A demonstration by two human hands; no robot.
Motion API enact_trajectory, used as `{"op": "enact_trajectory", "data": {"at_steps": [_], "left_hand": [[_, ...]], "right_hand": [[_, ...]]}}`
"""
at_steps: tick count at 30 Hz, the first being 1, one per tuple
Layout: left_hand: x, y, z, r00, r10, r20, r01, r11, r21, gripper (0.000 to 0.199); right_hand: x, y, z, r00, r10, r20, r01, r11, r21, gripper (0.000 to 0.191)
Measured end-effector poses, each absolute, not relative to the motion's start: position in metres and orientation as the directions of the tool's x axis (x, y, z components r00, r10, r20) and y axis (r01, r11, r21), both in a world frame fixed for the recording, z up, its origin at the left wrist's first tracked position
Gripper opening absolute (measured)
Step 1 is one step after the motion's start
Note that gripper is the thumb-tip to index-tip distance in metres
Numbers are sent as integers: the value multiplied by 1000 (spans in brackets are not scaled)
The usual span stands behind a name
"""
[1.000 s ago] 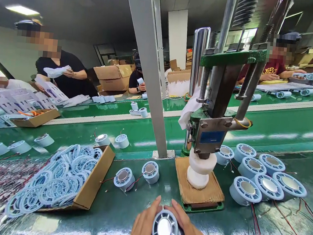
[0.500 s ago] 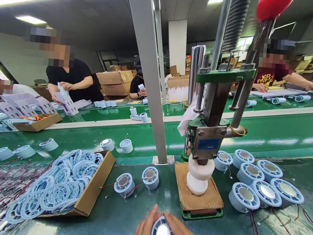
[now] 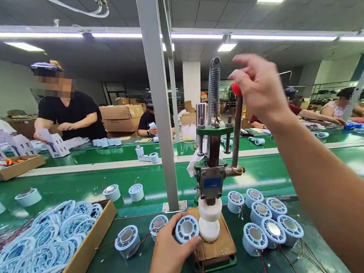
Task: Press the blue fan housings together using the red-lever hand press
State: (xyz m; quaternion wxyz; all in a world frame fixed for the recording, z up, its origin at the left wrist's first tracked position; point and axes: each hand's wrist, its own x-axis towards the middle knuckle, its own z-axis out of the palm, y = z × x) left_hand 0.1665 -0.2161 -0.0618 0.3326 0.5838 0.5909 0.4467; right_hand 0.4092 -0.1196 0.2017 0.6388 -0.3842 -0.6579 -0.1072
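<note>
On the left, we see a brown box (image 3: 93, 239) full of thin blue rings (image 3: 53, 231). Next come two round blue parts (image 3: 127, 239) on the green table (image 3: 117, 272); our left hand partly hides one. Our left hand (image 3: 171, 247) is closed around the blue cup (image 3: 187, 229), which has a shiny gray middle. We hold it tilted, with that middle toward us, just beside the white blocks (image 3: 209, 229) of the press (image 3: 211, 182). Up high, our right hand (image 3: 260, 86) is at the red ball (image 3: 236, 89) on the press handle (image 3: 237, 133). Its fingers are bent and blurry, so we cannot tell if they grip it. Farthest right, more blue cups (image 3: 256, 238) stand close together, some with thin wires.
</note>
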Motion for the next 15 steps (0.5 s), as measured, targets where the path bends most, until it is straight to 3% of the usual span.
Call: {"op": "enact_trajectory", "data": {"at_steps": [3,7,12,15], "left_hand": [[192,-197,-57,-15,986,169,297,-157,942,53],[213,-182,-70,75,980,185,157,-194,968,52],[219,-175,-81,99,980,171,130,-183,974,54],[212,-182,-83,154,971,181,97,-197,976,70]], "right_hand": [[402,-88,206,118,465,877,481,746,-461,33],[399,-81,194,139,438,888,355,815,-458,26],[399,-83,203,162,470,868,370,786,-495,26],[403,-117,200,165,496,853,399,757,-517,27]]}}
